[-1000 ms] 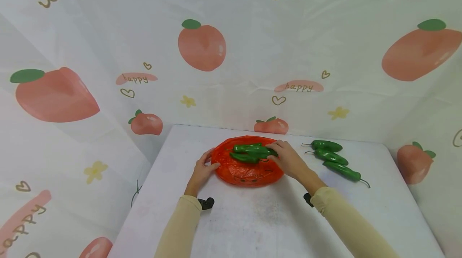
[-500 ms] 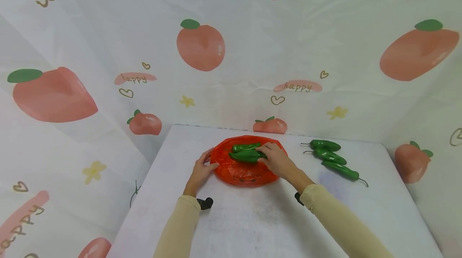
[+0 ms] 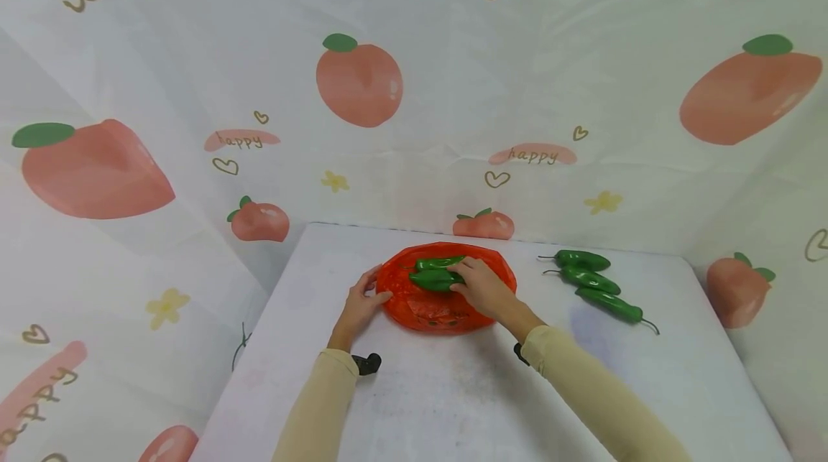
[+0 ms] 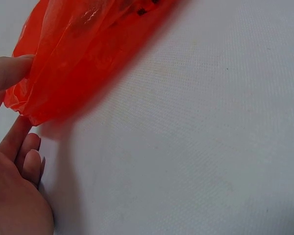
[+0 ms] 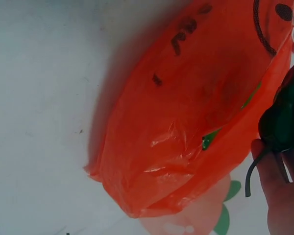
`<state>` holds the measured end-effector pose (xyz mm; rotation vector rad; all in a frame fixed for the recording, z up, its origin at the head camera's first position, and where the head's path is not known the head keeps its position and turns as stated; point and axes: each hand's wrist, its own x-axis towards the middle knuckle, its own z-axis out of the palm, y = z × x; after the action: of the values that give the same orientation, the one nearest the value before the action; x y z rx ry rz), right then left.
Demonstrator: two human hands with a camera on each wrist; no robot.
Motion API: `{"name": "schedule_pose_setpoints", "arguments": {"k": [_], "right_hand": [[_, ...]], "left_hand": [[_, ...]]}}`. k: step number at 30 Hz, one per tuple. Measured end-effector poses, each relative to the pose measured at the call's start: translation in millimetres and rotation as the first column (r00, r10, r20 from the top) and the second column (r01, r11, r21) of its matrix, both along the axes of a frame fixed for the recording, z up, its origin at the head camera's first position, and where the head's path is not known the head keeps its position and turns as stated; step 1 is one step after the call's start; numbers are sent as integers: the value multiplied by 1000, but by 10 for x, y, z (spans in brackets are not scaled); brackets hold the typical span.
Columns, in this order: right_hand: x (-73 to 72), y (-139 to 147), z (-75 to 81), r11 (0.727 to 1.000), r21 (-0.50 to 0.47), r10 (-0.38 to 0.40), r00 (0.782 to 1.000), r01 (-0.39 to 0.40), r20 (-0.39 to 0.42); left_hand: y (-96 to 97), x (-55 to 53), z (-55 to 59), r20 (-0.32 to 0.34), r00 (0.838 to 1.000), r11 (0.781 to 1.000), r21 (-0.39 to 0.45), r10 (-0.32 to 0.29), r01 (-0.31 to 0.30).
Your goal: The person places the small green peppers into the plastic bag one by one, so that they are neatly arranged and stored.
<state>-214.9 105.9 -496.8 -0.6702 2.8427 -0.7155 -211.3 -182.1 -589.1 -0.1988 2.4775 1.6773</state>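
A red plastic bag [image 3: 440, 318] with black printing lies on the white table, its mouth spread open. My left hand [image 3: 362, 305] pinches the bag's left edge, thumb on one side and fingers on the other, as the left wrist view shows. Over the mouth of the bag, my right hand [image 3: 488, 291] grips a glossy green chili pepper [image 3: 432, 280]; its thin stem hangs past the fingers in the right wrist view. Just behind it is another green pepper [image 3: 435, 263], partly hidden by the right hand. Green also shows at the bag's wall [image 5: 208, 139] in the right wrist view.
To the right of the bag, three more green peppers lie in a row: a rear one [image 3: 583, 259], a middle one [image 3: 590, 279] and a front one [image 3: 611, 305]. A white sheet with fruit prints [image 3: 414, 182] hangs behind the table [image 3: 440, 404].
My right hand has moved left with the pepper, from the bag's right side toward its middle. The left hand keeps its place at the bag's edge.
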Motion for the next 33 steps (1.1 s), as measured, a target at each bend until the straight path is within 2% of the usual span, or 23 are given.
{"name": "schedule_pose_setpoints", "arguments": {"k": [9, 22, 33], "right_hand": [[-43, -93, -29, 1000, 16, -10, 999, 10, 41], [-47, -181, -60, 999, 37, -12, 994, 8, 109], [-93, -234, -59, 998, 13, -67, 985, 66, 157]], "left_hand": [[-1, -19, -55, -2, 1000, 1000, 2, 7, -7], [-21, -7, -24, -25, 1000, 1000, -6, 0, 0], [-13, -12, -37, -16, 1000, 1000, -5, -3, 3]]}}
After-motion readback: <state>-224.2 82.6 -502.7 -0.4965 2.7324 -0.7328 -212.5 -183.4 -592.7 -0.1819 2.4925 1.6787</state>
